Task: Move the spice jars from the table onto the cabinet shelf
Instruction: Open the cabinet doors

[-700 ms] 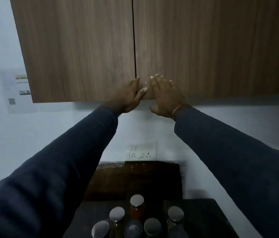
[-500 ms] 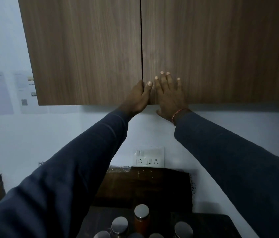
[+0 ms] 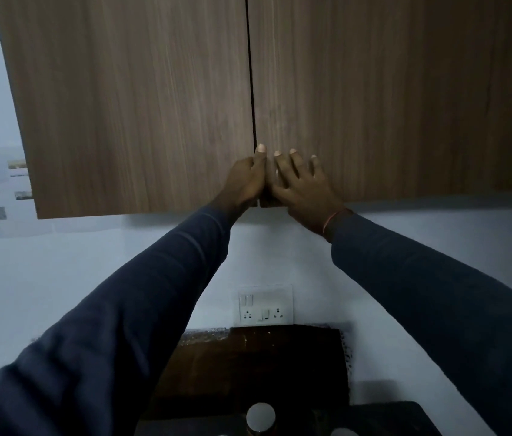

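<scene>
At centre frame, the left hand [image 3: 243,180] and right hand [image 3: 303,184] lie with fingers loose, clasping nothing, at the seam of the shut brown wood-grain cabinet doors [image 3: 141,102], which I judge must be pulled open before any silver-lidded spice jars [image 3: 260,416] leave the dark tabletop [image 3: 383,418].

Brown wood-grain cabinet doors [image 3: 138,105], navy sleeves [image 3: 122,325], white wall [image 3: 28,278], poss. red wristband [image 3: 332,219]

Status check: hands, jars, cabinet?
Left hand and right hand at the door seam, holding nothing. Cabinet doors shut, blocking the shelf. Jar on the table.
</scene>
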`<move>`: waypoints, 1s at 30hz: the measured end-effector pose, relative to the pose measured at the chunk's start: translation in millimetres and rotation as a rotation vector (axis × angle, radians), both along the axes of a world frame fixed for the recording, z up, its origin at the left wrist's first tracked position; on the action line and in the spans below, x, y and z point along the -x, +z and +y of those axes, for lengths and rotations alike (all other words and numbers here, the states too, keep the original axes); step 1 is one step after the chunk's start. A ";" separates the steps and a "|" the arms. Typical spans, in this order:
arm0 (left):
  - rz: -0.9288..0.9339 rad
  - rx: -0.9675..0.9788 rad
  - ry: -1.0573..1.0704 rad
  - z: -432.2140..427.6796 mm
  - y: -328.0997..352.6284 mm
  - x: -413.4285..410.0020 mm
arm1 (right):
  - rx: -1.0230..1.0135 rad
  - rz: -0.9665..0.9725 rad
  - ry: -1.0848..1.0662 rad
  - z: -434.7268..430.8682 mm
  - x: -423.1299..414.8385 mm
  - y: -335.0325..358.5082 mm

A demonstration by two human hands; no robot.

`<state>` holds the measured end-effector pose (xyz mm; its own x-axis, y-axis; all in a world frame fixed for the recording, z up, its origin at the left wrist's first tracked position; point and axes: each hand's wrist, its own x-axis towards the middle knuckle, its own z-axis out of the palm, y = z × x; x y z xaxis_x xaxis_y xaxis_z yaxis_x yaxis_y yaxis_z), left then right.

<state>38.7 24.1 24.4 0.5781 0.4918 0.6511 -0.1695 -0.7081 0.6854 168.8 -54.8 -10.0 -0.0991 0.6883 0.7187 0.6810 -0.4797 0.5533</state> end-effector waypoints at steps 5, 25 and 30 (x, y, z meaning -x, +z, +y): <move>-0.050 0.220 -0.200 1.1 1.6 -9.7 | 0.021 -0.032 0.018 -31.8 -2.7 0.0; -0.562 -0.248 -0.917 -252.4 -38.9 -37.8 | -0.870 0.654 0.469 -288.8 108.1 26.0; -0.448 -0.503 -0.783 -331.3 -40.0 -82.5 | -1.065 0.597 0.329 -377.0 80.6 21.1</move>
